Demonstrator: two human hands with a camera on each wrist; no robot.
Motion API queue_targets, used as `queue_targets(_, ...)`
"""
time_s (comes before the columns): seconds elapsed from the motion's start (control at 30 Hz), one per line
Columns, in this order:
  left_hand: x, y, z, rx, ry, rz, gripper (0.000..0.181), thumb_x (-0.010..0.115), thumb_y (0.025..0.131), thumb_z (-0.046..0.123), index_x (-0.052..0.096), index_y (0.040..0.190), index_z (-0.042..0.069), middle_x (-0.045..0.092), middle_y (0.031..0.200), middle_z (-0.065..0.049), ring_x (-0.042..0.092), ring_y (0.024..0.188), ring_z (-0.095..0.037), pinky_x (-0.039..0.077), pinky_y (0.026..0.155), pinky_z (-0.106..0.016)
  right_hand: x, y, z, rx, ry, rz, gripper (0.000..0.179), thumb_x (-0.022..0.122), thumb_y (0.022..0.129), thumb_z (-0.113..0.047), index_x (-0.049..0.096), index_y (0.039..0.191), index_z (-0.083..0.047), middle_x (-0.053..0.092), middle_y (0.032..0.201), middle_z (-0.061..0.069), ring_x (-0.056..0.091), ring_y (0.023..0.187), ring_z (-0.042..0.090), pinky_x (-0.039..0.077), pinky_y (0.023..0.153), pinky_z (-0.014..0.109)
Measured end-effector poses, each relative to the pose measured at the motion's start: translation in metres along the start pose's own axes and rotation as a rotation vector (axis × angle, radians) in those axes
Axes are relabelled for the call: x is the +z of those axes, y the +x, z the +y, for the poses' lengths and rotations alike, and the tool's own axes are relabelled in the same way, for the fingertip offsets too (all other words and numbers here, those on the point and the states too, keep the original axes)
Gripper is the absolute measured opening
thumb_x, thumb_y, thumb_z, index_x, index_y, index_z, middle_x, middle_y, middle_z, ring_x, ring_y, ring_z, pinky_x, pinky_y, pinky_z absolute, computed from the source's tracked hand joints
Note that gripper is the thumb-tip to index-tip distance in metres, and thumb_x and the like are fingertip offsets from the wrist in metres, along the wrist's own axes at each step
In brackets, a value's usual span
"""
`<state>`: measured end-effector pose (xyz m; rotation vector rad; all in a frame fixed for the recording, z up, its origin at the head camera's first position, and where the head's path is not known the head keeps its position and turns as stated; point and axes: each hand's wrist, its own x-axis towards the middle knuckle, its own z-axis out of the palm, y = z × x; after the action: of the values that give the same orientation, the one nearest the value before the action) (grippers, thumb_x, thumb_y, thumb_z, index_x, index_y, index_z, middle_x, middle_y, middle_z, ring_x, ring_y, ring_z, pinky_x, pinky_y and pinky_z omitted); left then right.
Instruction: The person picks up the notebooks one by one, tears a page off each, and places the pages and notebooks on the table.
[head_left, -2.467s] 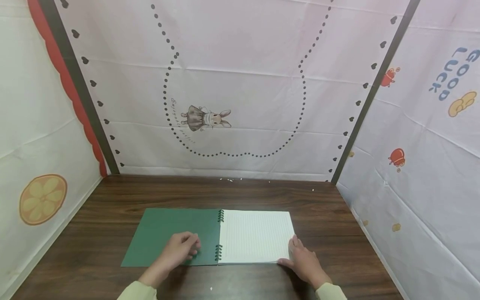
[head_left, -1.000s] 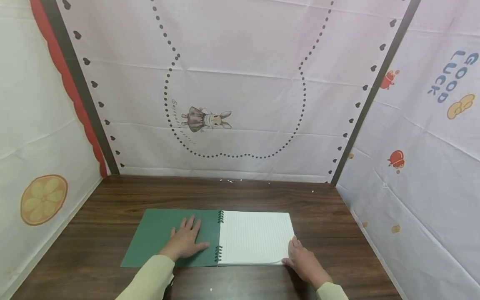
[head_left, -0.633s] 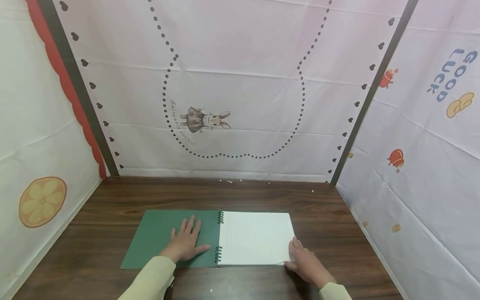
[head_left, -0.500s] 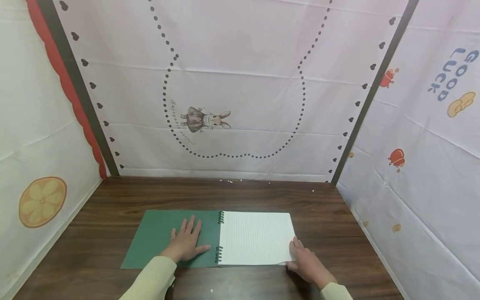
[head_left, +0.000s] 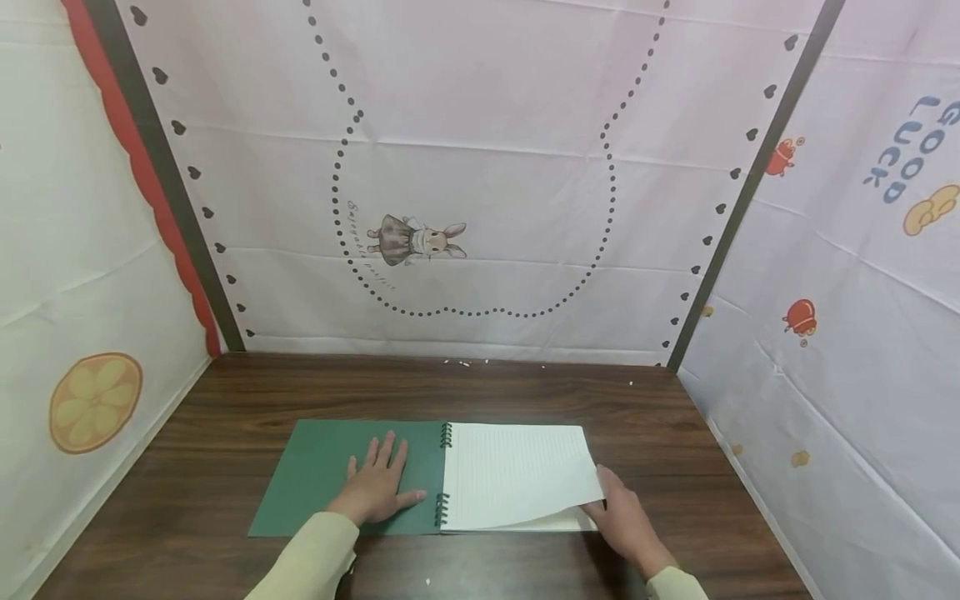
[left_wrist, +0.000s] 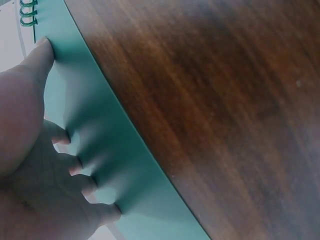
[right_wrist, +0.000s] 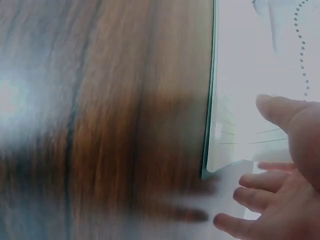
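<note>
Two hands (head_left: 378,487) (head_left: 624,512) on one notebook (head_left: 322,467), one raised page (head_left: 517,467)

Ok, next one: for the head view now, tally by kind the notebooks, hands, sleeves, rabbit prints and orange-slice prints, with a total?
Open spiral notebook: 1
Hands: 2, left hand and right hand
Sleeves: 2, left sleeve and right sleeve
Rabbit print: 1
Orange-slice print: 1
Total: 7
</note>
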<state>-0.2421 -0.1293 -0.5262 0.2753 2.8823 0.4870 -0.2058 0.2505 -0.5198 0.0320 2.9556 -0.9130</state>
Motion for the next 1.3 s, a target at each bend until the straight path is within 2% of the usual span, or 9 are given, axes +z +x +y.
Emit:
queue_targets(0.2, 0.0, -0.001, 0.001, 0.007, 0.002, 0.006, 0.09, 0.061, 0.088, 0.055, 0.028, 0.15, -0.001, 0.015, 0.159, -0.027, 0.012, 0.145, -0.051, 0.012, 0.108, -0.075, -0.002, 0.005, -0.003, 0.092, 0.033, 0.055, 0.065, 0.061, 0.095, -0.023, 0.033, 0.144, 0.008, 0.047, 0.14, 0.031, 0.046, 0.13, 0.046, 0.04, 0.103, 0.059)
queue_targets(0.4, 0.0, -0.001, 0.0, 0.007, 0.005, 0.004, 0.09, 0.061, 0.088, 0.055, 0.028, 0.15, 0.0, 0.014, 0.159, -0.026, 0.012, 0.145, -0.051, 0.011, 0.108, -0.075, -0.004, 0.006, -0.005, 0.094, 0.167, 0.123, 0.043, 0.05, 0.1, -0.021, 0.051, 0.134, 0.006, 0.059, 0.13, 0.026, 0.055, 0.123, 0.042, 0.045, 0.1, 0.056)
queue_targets(0.5, 0.001, 0.0, 0.0, 0.002, 0.01, 0.001, 0.09, 0.061, 0.088, 0.055, 0.027, 0.151, 0.0, 0.013, 0.16, -0.026, 0.011, 0.145, -0.05, 0.011, 0.109, -0.075, -0.006, 0.006, -0.007, 0.107, 0.207, 0.117, 0.039, 0.045, 0.103, -0.024, 0.058, 0.129, 0.002, 0.059, 0.131, 0.024, 0.055, 0.123, 0.041, 0.045, 0.099, 0.056)
queue_targets(0.67, 0.001, 0.0, 0.0, -0.006, 0.015, 0.005, 0.09, 0.061, 0.088, 0.056, 0.028, 0.15, 0.0, 0.014, 0.159, -0.026, 0.011, 0.145, -0.051, 0.011, 0.109, -0.075, -0.006, 0.01, -0.008, 0.178, 0.272, 0.067, 0.06, 0.029, 0.105, -0.043, 0.05, 0.137, 0.004, 0.05, 0.14, 0.025, 0.046, 0.132, 0.044, 0.039, 0.105, 0.059)
queue_targets(0.8, 0.003, 0.001, -0.002, -0.005, 0.016, 0.006, 0.09, 0.061, 0.088, 0.056, 0.028, 0.151, 0.0, 0.014, 0.16, -0.026, 0.012, 0.146, -0.05, 0.011, 0.109, -0.075, -0.008, 0.014, -0.01, 0.205, 0.317, 0.041, 0.079, 0.021, 0.102, -0.057, 0.043, 0.14, 0.008, 0.043, 0.144, 0.028, 0.04, 0.135, 0.046, 0.035, 0.108, 0.06)
queue_targets(0.97, 0.003, 0.001, -0.002, -0.002, 0.006, 0.005, 0.09, 0.061, 0.088, 0.056, 0.027, 0.151, 0.0, 0.014, 0.16, -0.026, 0.01, 0.146, -0.05, 0.011, 0.109, -0.075, -0.011, 0.022, -0.015, 0.238, 0.331, 0.016, 0.077, 0.033, 0.1, -0.058, 0.049, 0.136, 0.008, 0.048, 0.141, 0.028, 0.045, 0.131, 0.045, 0.039, 0.105, 0.059)
queue_targets(1.1, 0.003, 0.001, -0.003, -0.007, 0.015, 0.011, 0.09, 0.061, 0.088, 0.055, 0.027, 0.151, 0.0, 0.014, 0.159, -0.026, 0.011, 0.146, -0.05, 0.011, 0.108, -0.075, -0.011, 0.03, -0.019, 0.269, 0.315, 0.02, 0.064, 0.046, 0.097, -0.053, 0.063, 0.119, 0.004, 0.063, 0.12, 0.024, 0.059, 0.104, 0.033, 0.05, 0.086, 0.045)
queue_targets(1.2, 0.004, 0.002, -0.003, -0.007, 0.019, 0.013, 0.09, 0.061, 0.088, 0.056, 0.028, 0.15, 0.0, 0.014, 0.159, -0.026, 0.011, 0.146, -0.05, 0.012, 0.108, -0.075, -0.008, 0.036, -0.02, 0.272, 0.279, 0.044, 0.053, 0.053, 0.096, -0.045, 0.067, 0.11, 0.004, 0.067, 0.107, 0.02, 0.056, 0.087, 0.024, 0.046, 0.072, 0.034)
queue_targets(1.3, 0.004, 0.001, -0.001, -0.004, 0.018, 0.009, 0.09, 0.061, 0.088, 0.056, 0.028, 0.15, 0.0, 0.014, 0.159, -0.026, 0.011, 0.145, -0.051, 0.011, 0.108, -0.075, -0.006, 0.039, -0.02, 0.28, 0.256, 0.069, 0.044, 0.061, 0.093, -0.035, 0.067, 0.109, 0.005, 0.068, 0.103, 0.02, 0.056, 0.083, 0.023, 0.045, 0.068, 0.03)
